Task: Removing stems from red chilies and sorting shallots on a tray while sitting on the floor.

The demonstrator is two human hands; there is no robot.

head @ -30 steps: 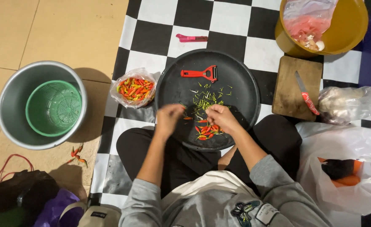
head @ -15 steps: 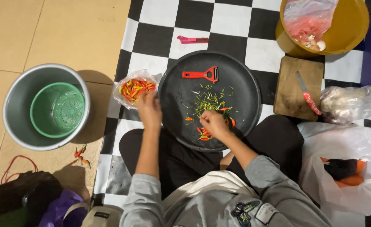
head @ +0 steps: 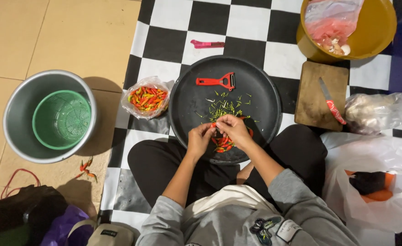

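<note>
Over the black tray, left hand and right hand pinch one red chili, each grip clamped on it.

Looks like a home kitchen floor: we're sitting on a checkered mat with a cutting board, kitchen knife and chili bag.

One tray, one peeler, one knife, two buckets.
</note>
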